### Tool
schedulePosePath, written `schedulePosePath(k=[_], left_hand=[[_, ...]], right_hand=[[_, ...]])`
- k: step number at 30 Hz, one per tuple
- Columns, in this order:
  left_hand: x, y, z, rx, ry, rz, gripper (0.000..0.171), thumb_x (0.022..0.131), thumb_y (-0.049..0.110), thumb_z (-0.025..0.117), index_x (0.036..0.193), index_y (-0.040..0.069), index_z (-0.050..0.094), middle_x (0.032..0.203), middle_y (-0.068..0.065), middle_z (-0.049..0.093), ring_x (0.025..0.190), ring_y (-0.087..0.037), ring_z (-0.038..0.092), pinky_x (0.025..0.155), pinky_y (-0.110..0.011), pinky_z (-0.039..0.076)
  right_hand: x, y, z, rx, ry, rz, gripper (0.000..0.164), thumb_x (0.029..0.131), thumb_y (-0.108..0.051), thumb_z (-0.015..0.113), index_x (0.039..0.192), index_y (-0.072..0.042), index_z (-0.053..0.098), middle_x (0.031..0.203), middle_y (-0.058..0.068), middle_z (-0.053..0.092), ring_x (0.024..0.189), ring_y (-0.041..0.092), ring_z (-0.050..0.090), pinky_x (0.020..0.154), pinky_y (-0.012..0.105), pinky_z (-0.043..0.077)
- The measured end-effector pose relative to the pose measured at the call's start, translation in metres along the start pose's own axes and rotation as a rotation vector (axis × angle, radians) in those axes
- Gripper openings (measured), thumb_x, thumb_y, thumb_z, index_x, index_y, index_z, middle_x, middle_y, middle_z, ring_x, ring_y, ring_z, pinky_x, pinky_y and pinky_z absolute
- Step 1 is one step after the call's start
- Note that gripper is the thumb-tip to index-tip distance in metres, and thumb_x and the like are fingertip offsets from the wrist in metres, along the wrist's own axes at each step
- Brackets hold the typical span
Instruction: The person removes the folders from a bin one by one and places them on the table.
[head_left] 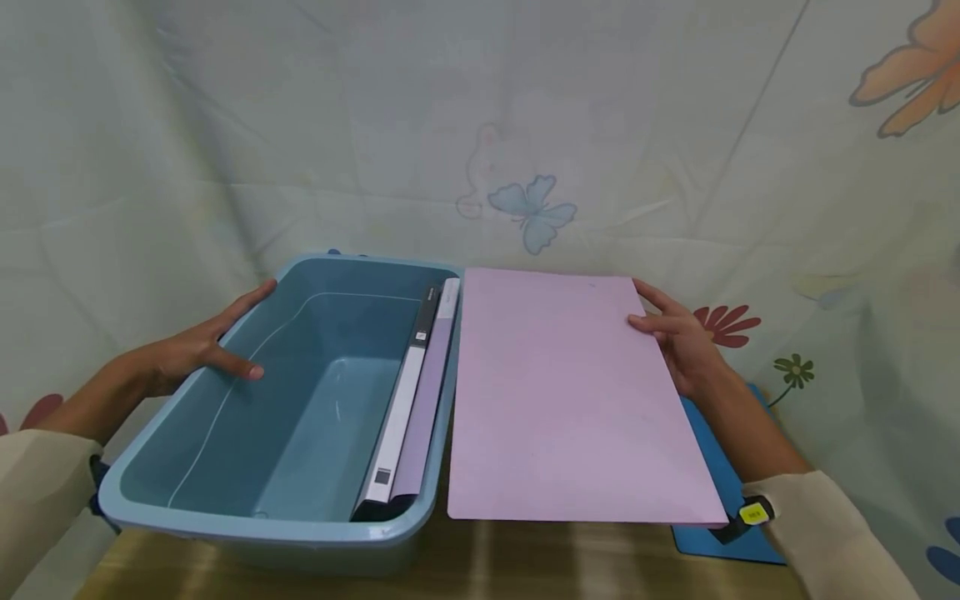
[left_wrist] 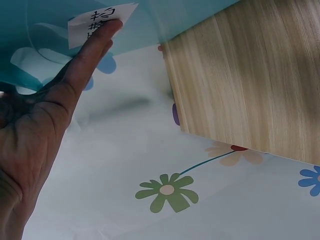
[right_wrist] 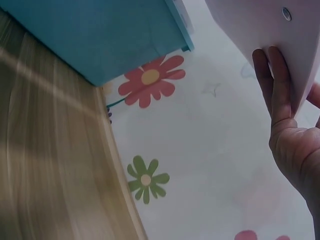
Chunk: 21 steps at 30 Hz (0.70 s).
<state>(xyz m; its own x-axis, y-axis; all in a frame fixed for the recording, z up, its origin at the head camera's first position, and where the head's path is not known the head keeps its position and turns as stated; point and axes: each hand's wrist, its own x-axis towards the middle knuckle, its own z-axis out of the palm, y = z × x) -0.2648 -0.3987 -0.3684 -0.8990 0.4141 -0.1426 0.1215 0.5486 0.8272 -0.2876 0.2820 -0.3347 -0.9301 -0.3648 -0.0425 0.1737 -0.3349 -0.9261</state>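
A large blue plastic tub (head_left: 285,527) sits at the left. My left hand (head_left: 197,350) straddles its left rim, thumb inside and fingers along the outer wall. A white paper label with dark writing (left_wrist: 84,31) is under those fingertips in the left wrist view. My right hand (head_left: 678,346) holds a pink binder (head_left: 570,400) by its right edge, thumb on the front cover and fingers behind. The binder is raised beside the tub, its broad face toward me. A metal-rimmed hole (right_wrist: 286,14) shows on it in the right wrist view.
Two binders stand upright along the tub's right wall, one with a black-and-white spine (head_left: 401,417) and one lilac (head_left: 427,408). A flat blue item (head_left: 708,542) lies on the wooden table (head_left: 517,567) under my right forearm. Behind hangs a flowered, butterfly-printed cloth (head_left: 360,133).
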Motion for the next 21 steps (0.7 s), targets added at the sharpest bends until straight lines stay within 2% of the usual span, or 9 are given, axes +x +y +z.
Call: schedulePosePath(k=[10, 16, 21], left_hand=[[0.004, 0.0, 0.002, -0.014, 0.0, 0.0, 0.13, 0.093, 0.022, 0.08, 0.177, 0.053, -0.015, 0.187, -0.028, -0.001, 0.152, -0.079, 0.033, 0.084, -0.071, 0.068], [0.005, 0.0, 0.003, -0.026, -0.002, 0.001, 0.129, 0.093, 0.021, 0.079, 0.177, 0.053, -0.015, 0.187, -0.028, -0.001, 0.153, -0.079, 0.033, 0.085, -0.073, 0.067], [0.005, 0.0, 0.002, -0.021, -0.005, 0.009, 0.129, 0.093, 0.021, 0.078, 0.177, 0.051, -0.015, 0.187, -0.029, 0.0, 0.152, -0.079, 0.034, 0.086, -0.073, 0.067]], right_hand=[[-0.009, 0.013, -0.029, -0.045, -0.05, -0.023, 0.086, 0.116, -0.006, 0.051, 0.184, -0.024, 0.001, 0.137, -0.007, 0.073, 0.117, 0.01, 0.079, 0.089, 0.03, 0.07], [-0.012, 0.021, -0.046, -0.123, -0.031, -0.023, 0.089, 0.116, -0.005, 0.053, 0.184, -0.024, -0.002, 0.149, -0.009, 0.059, 0.128, 0.005, 0.073, 0.096, 0.029, 0.069], [-0.015, 0.031, -0.059, -0.152, -0.013, -0.008, 0.091, 0.116, -0.002, 0.054, 0.183, -0.022, -0.004, 0.139, -0.011, 0.071, 0.118, 0.007, 0.08, 0.09, 0.033, 0.07]])
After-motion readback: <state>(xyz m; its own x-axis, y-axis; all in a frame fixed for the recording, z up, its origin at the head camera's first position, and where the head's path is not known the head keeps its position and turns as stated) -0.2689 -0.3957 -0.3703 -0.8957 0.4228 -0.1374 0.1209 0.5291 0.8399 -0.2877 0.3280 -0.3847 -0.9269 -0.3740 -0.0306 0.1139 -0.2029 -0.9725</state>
